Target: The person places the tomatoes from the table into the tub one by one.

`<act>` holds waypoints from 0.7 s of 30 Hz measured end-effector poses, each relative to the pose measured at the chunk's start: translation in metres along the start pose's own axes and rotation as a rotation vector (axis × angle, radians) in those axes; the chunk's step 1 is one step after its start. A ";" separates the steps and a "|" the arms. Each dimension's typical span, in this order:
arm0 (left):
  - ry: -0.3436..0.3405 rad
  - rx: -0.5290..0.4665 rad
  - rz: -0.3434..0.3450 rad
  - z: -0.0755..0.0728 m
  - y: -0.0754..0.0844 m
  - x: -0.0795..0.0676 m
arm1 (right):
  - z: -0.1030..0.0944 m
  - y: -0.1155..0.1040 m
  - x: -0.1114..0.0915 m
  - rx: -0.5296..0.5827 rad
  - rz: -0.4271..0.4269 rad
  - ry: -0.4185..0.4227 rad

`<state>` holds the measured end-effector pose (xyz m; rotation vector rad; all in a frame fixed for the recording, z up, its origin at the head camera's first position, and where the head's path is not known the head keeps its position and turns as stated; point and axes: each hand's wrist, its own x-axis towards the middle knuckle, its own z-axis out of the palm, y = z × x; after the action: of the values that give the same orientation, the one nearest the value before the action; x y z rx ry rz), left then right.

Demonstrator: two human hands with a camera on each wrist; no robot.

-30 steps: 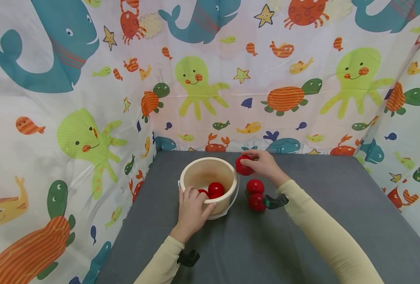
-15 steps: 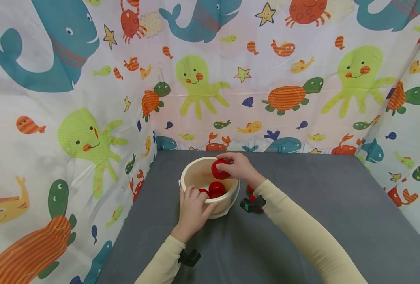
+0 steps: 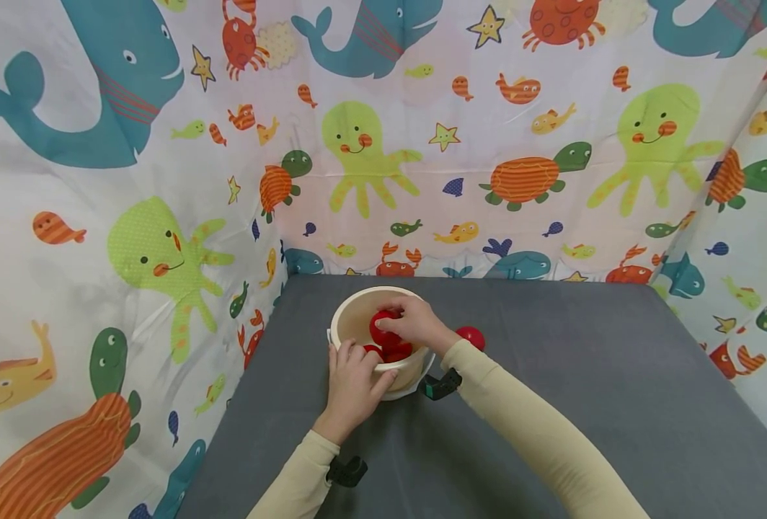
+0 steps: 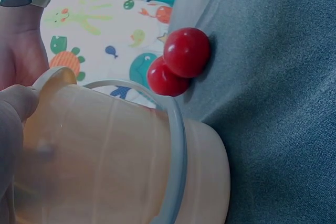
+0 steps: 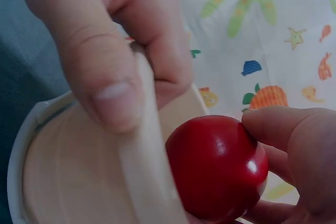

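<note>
A cream bucket with a pale handle stands on the grey table. My left hand grips its near rim; in the right wrist view the thumb lies outside the wall and fingers inside. My right hand holds a shiny red ball within the bucket's mouth. Under it, other red balls lie in the bucket, partly hidden. To the bucket's right, a red ball shows past the right sleeve. Two touching red balls, a nearer one and a farther one, appear in the left wrist view.
The grey cloth-covered table stretches to the right of the bucket. A white curtain printed with sea animals hangs behind and at both sides. Each wrist wears a black strap.
My right hand has carried the red ball leftward from beside the bucket, over the rim and down into its mouth. The left hand has stayed on the rim.
</note>
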<state>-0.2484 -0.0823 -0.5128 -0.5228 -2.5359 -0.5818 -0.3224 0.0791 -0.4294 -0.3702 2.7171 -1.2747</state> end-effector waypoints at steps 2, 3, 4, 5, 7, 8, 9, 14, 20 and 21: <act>0.001 0.001 0.002 0.000 0.000 0.000 | 0.004 0.001 0.002 -0.043 -0.022 0.000; 0.001 0.001 0.003 0.000 0.000 0.000 | 0.006 0.001 0.003 -0.069 -0.032 -0.004; 0.001 -0.001 0.003 -0.001 0.001 0.000 | 0.007 0.002 0.004 -0.088 -0.037 -0.007; 0.000 0.000 0.003 -0.001 0.001 0.000 | 0.009 0.001 0.004 -0.094 -0.035 -0.017; -0.002 0.002 0.003 -0.001 0.001 -0.001 | 0.011 0.001 0.003 -0.111 -0.033 -0.039; -0.003 0.002 0.002 -0.002 0.001 -0.001 | 0.011 0.000 0.003 -0.120 -0.030 -0.048; -0.002 0.004 0.003 -0.002 0.001 -0.001 | 0.012 0.000 0.003 -0.131 -0.029 -0.056; -0.004 -0.002 0.004 -0.003 0.002 0.000 | 0.014 0.000 0.002 -0.167 -0.036 -0.071; 0.016 0.016 0.021 -0.003 0.002 0.000 | 0.015 0.002 0.003 -0.198 -0.043 -0.090; 0.019 0.018 0.024 -0.003 0.002 0.000 | 0.015 0.002 0.002 -0.189 -0.038 -0.091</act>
<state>-0.2460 -0.0819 -0.5099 -0.5382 -2.5109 -0.5517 -0.3219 0.0686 -0.4406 -0.4878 2.7724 -0.9852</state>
